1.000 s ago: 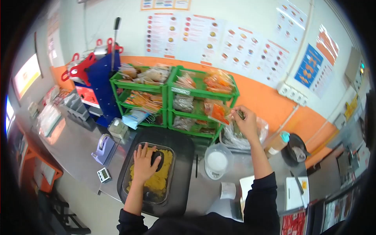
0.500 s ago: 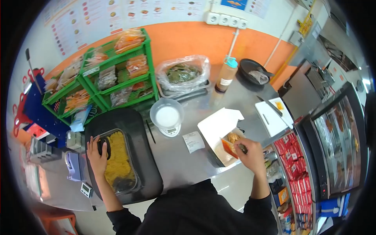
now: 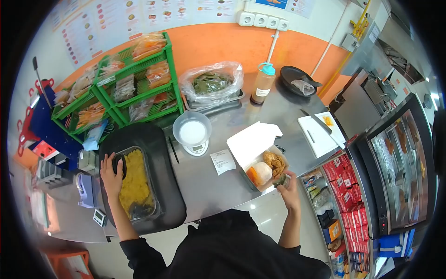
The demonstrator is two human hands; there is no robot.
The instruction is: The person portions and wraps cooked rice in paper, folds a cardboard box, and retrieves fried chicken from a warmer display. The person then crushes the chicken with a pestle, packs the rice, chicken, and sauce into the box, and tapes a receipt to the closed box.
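My left hand (image 3: 111, 177) rests with fingers spread on the left edge of a clear tray of yellow food (image 3: 134, 179), beside a black round object (image 3: 121, 166). The tray lies on a black board (image 3: 174, 204). My right hand (image 3: 289, 189) pinches a small dark green item (image 3: 279, 181) at the right front corner of an open white box (image 3: 251, 144). Inside the box are a white mound (image 3: 261, 173), a brown fried piece (image 3: 275, 162) and an orange packet (image 3: 252, 176) at the left.
Green racks (image 3: 139, 74) with packets stand at the back left. Behind are a bag of leaves (image 3: 211, 83), a sauce bottle (image 3: 263, 84) and a black pan (image 3: 297, 83). A scale (image 3: 197, 148) with a bowl, a receipt (image 3: 223, 162) and a cutting board with a knife (image 3: 320, 135) surround the box.
The view has turned right and down. My right hand went from the racks to the box and let go of the orange packet, which now lies inside. My left hand stays at the tray.
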